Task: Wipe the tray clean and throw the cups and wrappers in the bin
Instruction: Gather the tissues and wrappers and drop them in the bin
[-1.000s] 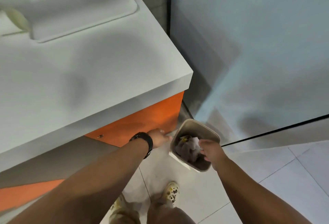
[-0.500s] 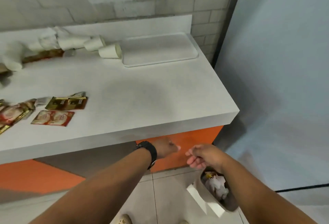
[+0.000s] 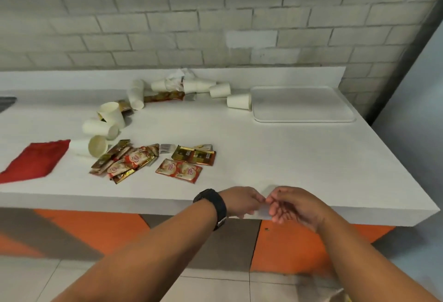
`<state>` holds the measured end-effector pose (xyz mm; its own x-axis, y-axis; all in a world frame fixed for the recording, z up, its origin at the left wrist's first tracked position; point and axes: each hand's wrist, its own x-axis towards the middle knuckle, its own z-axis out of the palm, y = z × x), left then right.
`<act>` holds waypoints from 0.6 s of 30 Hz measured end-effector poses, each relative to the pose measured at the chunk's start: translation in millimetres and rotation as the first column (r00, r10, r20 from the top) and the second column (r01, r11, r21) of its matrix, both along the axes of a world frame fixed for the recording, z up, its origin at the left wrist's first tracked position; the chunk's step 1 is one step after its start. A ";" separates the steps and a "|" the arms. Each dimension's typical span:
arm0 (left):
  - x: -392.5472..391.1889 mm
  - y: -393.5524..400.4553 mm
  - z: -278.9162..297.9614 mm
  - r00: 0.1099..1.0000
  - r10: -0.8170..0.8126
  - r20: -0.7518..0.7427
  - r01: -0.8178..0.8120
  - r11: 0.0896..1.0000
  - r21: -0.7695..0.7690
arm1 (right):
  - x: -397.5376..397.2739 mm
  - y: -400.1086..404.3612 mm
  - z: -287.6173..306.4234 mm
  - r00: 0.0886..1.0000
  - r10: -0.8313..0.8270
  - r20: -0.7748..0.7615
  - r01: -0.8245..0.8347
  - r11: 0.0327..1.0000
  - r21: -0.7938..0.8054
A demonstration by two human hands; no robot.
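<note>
A white tray (image 3: 303, 104) lies bare at the back right of the white counter (image 3: 275, 158). Several white paper cups (image 3: 238, 101) lie tipped over in an arc from the tray's left edge toward the front left. Red and gold sachet wrappers (image 3: 178, 170) are spread near the counter's middle. A red cloth (image 3: 36, 160) lies flat at the left. My left hand (image 3: 242, 201), with a black watch on its wrist, and my right hand (image 3: 291, 204) meet fingertip to fingertip at the counter's front edge. Both hold nothing. The bin is out of view.
A grey brick wall (image 3: 215, 14) backs the counter. Orange cabinet fronts (image 3: 299, 246) run under the counter. Pale floor tiles (image 3: 211, 287) lie below. A grey wall panel (image 3: 412, 86) stands to the right of the counter's end.
The view has swung up from the bin on the floor to the counter top. Both hands rose from the bin and came together at the counter's front edge.
</note>
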<state>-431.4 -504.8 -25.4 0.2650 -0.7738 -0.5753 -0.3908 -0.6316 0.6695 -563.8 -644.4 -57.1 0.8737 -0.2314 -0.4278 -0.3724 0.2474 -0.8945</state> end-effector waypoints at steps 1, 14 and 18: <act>10.0 9.1 2.6 0.999 0.040 -0.012 -0.041 0.999 -0.017 | 10.8 5.6 1.9 1.000 -0.012 0.009 0.012 1.000 -0.010; 135.8 104.7 10.4 0.891 0.450 0.061 -0.417 0.864 -0.282 | 139.5 74.9 17.4 0.981 -0.193 -0.008 0.173 0.899 -0.402; 165.7 125.9 11.9 0.822 0.553 0.139 -0.479 0.802 -0.358 | 174.7 82.0 19.1 0.979 -0.200 0.034 0.166 0.692 -0.703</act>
<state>-265.7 -378.8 -13.5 0.7663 -0.6048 -0.2169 -0.2262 -0.5699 0.7900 -389.0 -562.5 -38.0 0.7672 -0.6317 -0.1113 -0.4283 -0.3753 -0.8220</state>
